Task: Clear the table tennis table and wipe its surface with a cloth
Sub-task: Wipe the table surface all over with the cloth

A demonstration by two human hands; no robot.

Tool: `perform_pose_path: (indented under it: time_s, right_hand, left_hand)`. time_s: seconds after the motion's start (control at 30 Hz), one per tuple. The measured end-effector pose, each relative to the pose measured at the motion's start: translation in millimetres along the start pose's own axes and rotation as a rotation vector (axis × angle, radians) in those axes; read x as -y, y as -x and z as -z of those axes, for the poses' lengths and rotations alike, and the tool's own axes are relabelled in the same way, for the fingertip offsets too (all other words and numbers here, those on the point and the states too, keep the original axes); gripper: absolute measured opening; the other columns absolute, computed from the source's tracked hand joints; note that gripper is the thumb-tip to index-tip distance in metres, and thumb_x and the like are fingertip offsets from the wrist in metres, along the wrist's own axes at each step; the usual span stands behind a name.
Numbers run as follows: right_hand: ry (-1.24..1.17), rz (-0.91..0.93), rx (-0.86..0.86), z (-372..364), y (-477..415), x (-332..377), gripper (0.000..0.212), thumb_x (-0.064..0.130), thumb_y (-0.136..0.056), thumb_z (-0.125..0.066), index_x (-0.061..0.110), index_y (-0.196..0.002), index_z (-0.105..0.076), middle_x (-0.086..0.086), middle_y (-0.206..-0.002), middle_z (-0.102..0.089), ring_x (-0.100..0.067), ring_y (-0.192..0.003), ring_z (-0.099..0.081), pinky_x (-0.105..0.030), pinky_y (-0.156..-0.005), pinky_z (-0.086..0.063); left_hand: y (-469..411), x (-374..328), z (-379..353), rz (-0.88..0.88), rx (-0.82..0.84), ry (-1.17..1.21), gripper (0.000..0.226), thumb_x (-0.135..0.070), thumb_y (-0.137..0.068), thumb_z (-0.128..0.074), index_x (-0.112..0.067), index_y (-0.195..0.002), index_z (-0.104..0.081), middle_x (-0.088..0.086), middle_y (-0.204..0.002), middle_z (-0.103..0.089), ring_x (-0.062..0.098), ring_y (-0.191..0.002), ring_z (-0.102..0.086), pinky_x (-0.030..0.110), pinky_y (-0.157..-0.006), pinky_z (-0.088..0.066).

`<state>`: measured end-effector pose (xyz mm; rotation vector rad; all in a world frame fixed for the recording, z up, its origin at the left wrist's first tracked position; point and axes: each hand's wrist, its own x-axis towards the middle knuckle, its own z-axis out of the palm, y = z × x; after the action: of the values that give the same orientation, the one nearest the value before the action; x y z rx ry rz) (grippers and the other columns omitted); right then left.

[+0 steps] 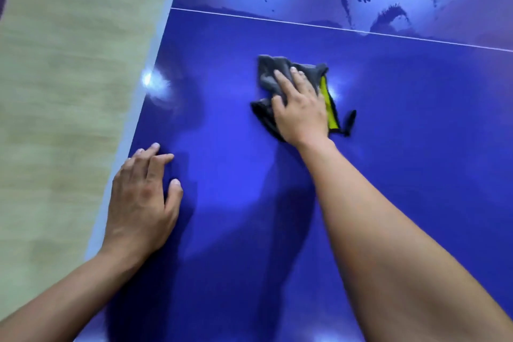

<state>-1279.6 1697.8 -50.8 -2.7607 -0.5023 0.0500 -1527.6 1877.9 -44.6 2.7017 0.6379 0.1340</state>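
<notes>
The blue table tennis table (222, 86) fills most of the head view. My right hand (301, 108) presses flat on a crumpled grey cloth (268, 75) with a yellow-green side, in the middle of the table. My left hand (144, 197) rests palm down near the table's left edge, fingers apart, holding nothing. A thin white line (249, 17) crosses the table beyond the cloth. Past that line the surface carries dark wet streaks and drops (388, 15).
The table's pale left edge (133, 125) runs diagonally from the upper middle to the lower left. Beyond it lies a light wood-look floor (55, 91). Bright light reflections (151, 80) sit on the glossy surface.
</notes>
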Motion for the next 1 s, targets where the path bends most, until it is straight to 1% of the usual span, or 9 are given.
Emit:
perform_pose_path:
  time_s: [0.13,0.2,0.27,0.43,0.57,0.67,0.73,0.83,1.0]
  right_hand:
    - [-0.017,-0.428,-0.15,35.8,-1.5,-108.9,0.057,0.041,-0.103,-0.041,0.029,-0.158,-0.036,-0.007,-0.168,-0.025,-0.023,-0.155,-0.019,-0.045,-0.127,-0.011]
    - [-0.011,-0.595,-0.19,38.0,-6.3,-115.5,0.059,0.043,-0.102,-0.037,0.028,-0.159,-0.035,-0.009,-0.169,-0.022,-0.025,-0.156,-0.018,-0.048,-0.127,-0.011]
    - [-0.001,-0.656,-0.218,34.7,-11.4,-105.0,0.06,0.042,-0.102,-0.034,0.027,-0.159,-0.033,-0.009,-0.169,-0.02,-0.025,-0.157,-0.015,-0.051,-0.125,-0.01]
    - [0.008,-0.475,-0.177,2.6,-21.0,-21.3,0.061,0.041,-0.102,-0.034,0.026,-0.16,-0.031,-0.011,-0.169,-0.019,-0.024,-0.157,-0.014,-0.053,-0.125,-0.01]
    - [0.049,0.031,-0.046,-61.8,-16.3,140.2,0.06,0.041,-0.101,-0.04,0.031,-0.16,-0.03,-0.003,-0.171,-0.017,-0.016,-0.157,-0.011,-0.049,-0.126,-0.007]
    - [0.025,0.311,0.079,-89.5,-10.6,212.3,0.057,0.044,-0.103,-0.036,0.036,-0.159,-0.03,0.001,-0.171,-0.017,-0.012,-0.158,-0.007,-0.047,-0.126,-0.003]
    - [0.004,0.349,0.119,-85.1,-13.8,213.4,0.056,0.045,-0.105,-0.036,0.036,-0.159,-0.03,0.002,-0.171,-0.018,-0.012,-0.158,-0.008,-0.045,-0.127,-0.003]
    - [-0.005,0.32,0.073,-69.3,-12.9,176.0,0.055,0.042,-0.105,-0.04,0.036,-0.159,-0.033,0.004,-0.169,-0.023,-0.011,-0.157,-0.013,-0.04,-0.127,-0.008]
    - [-0.018,-0.124,-0.037,-16.6,12.1,49.6,0.057,0.04,-0.103,-0.044,0.04,-0.158,-0.032,0.005,-0.169,-0.023,-0.012,-0.156,-0.016,-0.043,-0.127,-0.011]
  left_hand:
    - [0.4,-1.7,-1.0,0.01,0.015,0.006,0.06,-0.043,-0.087,-0.034,-0.01,-0.133,-0.053,0.011,-0.152,-0.042,0.035,-0.144,-0.034,0.048,-0.118,-0.025]
    - [1.1,1.2,-2.3,0.019,0.027,0.05,0.059,-0.043,-0.087,-0.035,-0.011,-0.134,-0.052,0.01,-0.154,-0.04,0.032,-0.147,-0.03,0.046,-0.121,-0.021]
    - [1.9,4.1,-1.3,0.015,0.04,0.112,0.059,-0.043,-0.088,-0.034,-0.013,-0.136,-0.052,0.007,-0.157,-0.037,0.029,-0.15,-0.026,0.043,-0.124,-0.016]
    - [2.0,15.2,3.1,-0.04,0.089,0.167,0.062,-0.044,-0.089,-0.033,-0.017,-0.142,-0.051,0.004,-0.161,-0.033,0.023,-0.153,-0.021,0.042,-0.126,-0.012]
    - [3.3,22.6,5.4,-0.074,0.099,0.17,0.06,-0.037,-0.09,-0.036,-0.017,-0.146,-0.05,0.003,-0.163,-0.03,0.022,-0.154,-0.019,0.043,-0.125,-0.014]
    - [3.1,22.2,5.3,-0.081,0.108,0.152,0.058,-0.026,-0.089,-0.047,-0.016,-0.146,-0.049,0.006,-0.163,-0.031,0.024,-0.153,-0.021,0.044,-0.125,-0.017]
    - [4.4,21.1,6.1,-0.083,0.117,0.125,0.058,-0.025,-0.09,-0.047,-0.015,-0.147,-0.048,0.007,-0.163,-0.031,0.025,-0.153,-0.021,0.044,-0.125,-0.017]
    - [3.3,20.0,9.4,-0.115,0.132,0.065,0.059,-0.03,-0.092,-0.04,-0.016,-0.149,-0.047,0.007,-0.162,-0.031,0.027,-0.153,-0.023,0.045,-0.125,-0.019]
    - [3.5,22.9,16.1,-0.147,0.164,0.026,0.061,-0.033,-0.093,-0.033,-0.012,-0.148,-0.048,0.011,-0.16,-0.036,0.031,-0.15,-0.03,0.048,-0.122,-0.026]
